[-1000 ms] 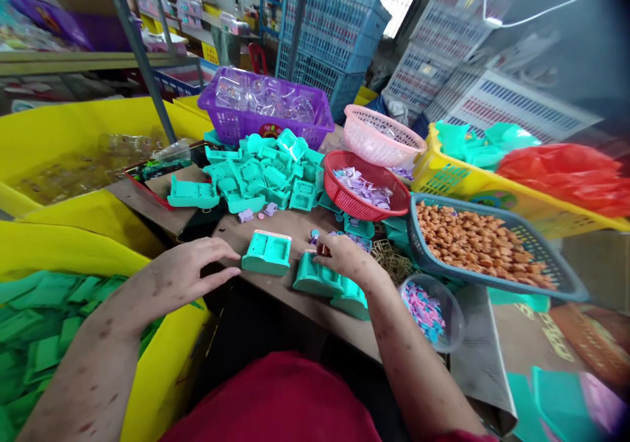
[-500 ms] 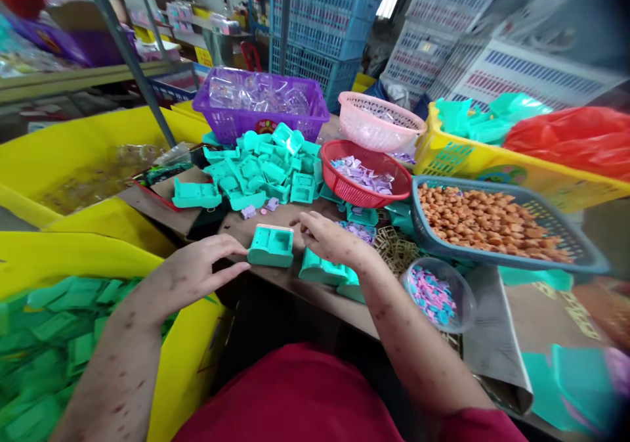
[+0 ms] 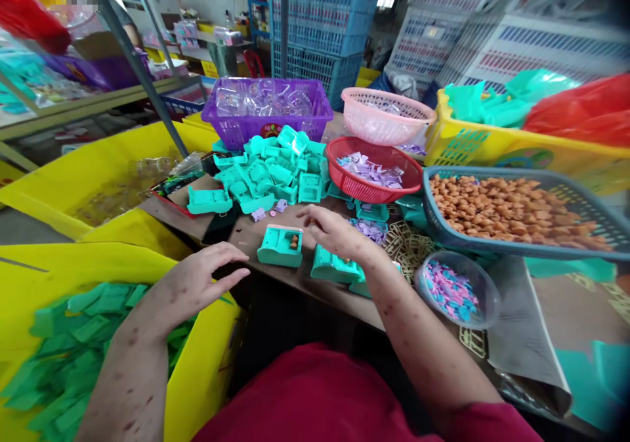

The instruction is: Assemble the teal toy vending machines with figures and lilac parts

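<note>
A teal plastic case with a compartment on top stands at the table's front edge. In its right-hand compartment sits a small brown piece. My left hand hovers just left of the case, thumb and fingers apart, holding nothing. My right hand is above and right of the case, fingers loosely stretched and nothing seen in them. Under my right wrist lies a second teal case, partly hidden by the arm. Two small lilac pieces lie behind the first case.
Behind are a heap of teal cases, a purple basket, a red basket of lilac pieces and a pink basket. A grey basket holds brown pieces. A clear tub stands right; a yellow bin left.
The brown piece now shows in the case's compartment, which looked empty before. My left hand has come away from the case. My right hand has shifted slightly, and the view has turned a little left.
</note>
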{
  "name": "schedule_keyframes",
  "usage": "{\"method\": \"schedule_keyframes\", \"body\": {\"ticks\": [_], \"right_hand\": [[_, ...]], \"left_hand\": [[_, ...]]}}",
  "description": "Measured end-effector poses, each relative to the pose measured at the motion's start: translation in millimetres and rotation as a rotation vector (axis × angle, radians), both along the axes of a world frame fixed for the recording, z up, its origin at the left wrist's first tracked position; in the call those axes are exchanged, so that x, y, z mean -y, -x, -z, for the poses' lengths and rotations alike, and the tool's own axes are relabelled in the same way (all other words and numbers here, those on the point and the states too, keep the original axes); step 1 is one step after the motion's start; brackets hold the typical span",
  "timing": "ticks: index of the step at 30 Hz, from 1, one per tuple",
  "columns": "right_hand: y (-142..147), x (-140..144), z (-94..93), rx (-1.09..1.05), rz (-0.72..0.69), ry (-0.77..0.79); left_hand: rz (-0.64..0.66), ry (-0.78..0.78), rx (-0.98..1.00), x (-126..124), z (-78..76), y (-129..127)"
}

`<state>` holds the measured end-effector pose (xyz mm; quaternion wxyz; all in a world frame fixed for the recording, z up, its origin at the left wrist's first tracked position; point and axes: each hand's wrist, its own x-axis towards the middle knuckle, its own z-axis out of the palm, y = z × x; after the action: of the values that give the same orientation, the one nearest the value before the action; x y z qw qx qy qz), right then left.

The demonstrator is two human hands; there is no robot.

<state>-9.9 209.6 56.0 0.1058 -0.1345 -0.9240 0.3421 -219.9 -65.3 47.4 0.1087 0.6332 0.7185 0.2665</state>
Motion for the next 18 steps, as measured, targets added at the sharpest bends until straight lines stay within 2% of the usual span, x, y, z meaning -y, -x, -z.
{"method": "schedule_keyframes", "body": {"ticks": [5, 8, 11, 15, 18], "right_hand": [[-94, -21, -28.7, -0.038, 0.208, 0.072], [-152, -46, -54.8, -0.081, 0.352, -0.045], [-196, -87, -73.5, -0.151, 0.575, -0.206], [-234, -146, -71.5, -0.159, 0.852, -0.431], [-250, -162, -65.1, -0.094, 0.868, -0.514]], "left_hand": [[0.046, -0.011, -0.014, -9, 11.6, 3], [0.093, -0.032, -0.024, -22, 19.7, 8], [0.13, -0.024, -0.009, -37, 26.4, 10], [0.176, -0.085, -0.045, -54, 30.7, 3], [0.201, -0.169, -0.141, -73, 25.7, -13]]}}
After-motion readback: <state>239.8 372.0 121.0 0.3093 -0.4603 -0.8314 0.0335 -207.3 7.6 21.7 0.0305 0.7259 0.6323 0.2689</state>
